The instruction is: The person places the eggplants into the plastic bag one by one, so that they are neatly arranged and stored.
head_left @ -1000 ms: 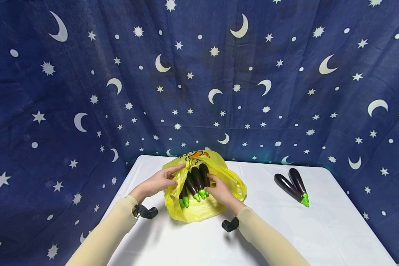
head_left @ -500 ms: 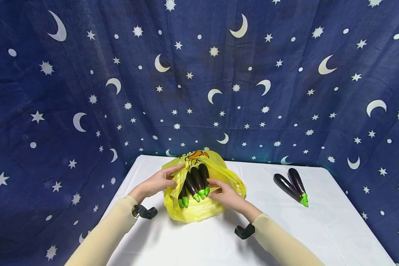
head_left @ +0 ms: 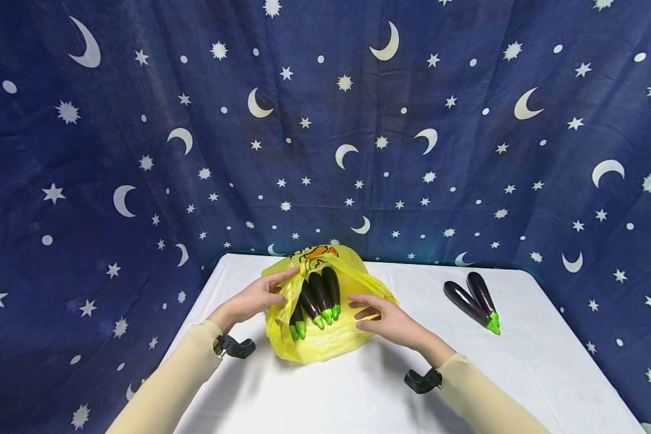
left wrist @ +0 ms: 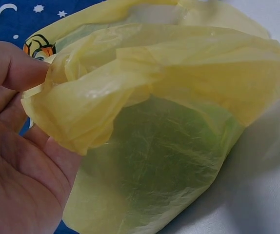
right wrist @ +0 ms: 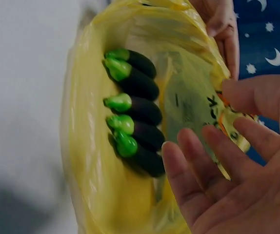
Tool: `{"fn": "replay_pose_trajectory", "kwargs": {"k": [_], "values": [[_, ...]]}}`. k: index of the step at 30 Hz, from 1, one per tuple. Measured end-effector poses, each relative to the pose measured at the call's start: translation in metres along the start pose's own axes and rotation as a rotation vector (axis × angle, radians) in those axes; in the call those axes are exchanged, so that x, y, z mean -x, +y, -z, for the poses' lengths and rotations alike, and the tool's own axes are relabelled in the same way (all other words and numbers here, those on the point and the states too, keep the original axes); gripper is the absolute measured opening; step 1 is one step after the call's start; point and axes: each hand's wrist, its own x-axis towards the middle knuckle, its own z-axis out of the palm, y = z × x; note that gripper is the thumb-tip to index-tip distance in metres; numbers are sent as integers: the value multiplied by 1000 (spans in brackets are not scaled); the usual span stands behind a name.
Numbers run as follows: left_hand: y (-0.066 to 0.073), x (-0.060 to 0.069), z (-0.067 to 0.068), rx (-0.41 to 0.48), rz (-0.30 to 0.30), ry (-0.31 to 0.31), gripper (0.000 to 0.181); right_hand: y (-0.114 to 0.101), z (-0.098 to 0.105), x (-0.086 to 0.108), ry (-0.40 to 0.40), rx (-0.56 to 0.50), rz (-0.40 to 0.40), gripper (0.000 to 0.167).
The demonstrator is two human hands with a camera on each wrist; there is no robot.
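A yellow plastic bag point(head_left: 325, 348) lies on its side with its mouth toward me. Several dark eggplants point(head_left: 320, 290) with green stems rest side by side inside it; the right wrist view shows the row of eggplants point(right wrist: 137, 83) too. My left hand point(head_left: 252, 299) holds the left rim of the bag, the thumb against the plastic in the left wrist view, where the hand point(left wrist: 23, 161) is at the left. My right hand point(head_left: 387, 320) is at the right side of the bag mouth, fingers spread and holding nothing; its palm point(right wrist: 242, 170) shows in the right wrist view.
Two more eggplants point(head_left: 469, 303) lie in a V on the right part of the white table point(head_left: 542, 361), their stems together. A dark blue curtain point(head_left: 466, 181) with moons and stars hangs behind and beside the table.
My right hand has let go of the rightmost eggplant in the bag and moved back to the right. The left hand has stayed at the bag's rim.
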Motion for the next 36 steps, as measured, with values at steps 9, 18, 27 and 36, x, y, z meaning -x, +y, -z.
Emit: {"fn": "replay_pose_trajectory", "kwargs": {"k": [9,18,27,36], "values": [[0,0,0,-6,-6,3,78,-1,34,25,64,-10,24,57],[1,-1,-1,-6,5,6,79,10,54,42,148,-15,-58,64],[1,-1,-2,-20,4,9,79,25,73,57,259,38,-73,63],[-1,-1,-1,-50,2,14,79,40,99,76,374,132,-136,65]]}}
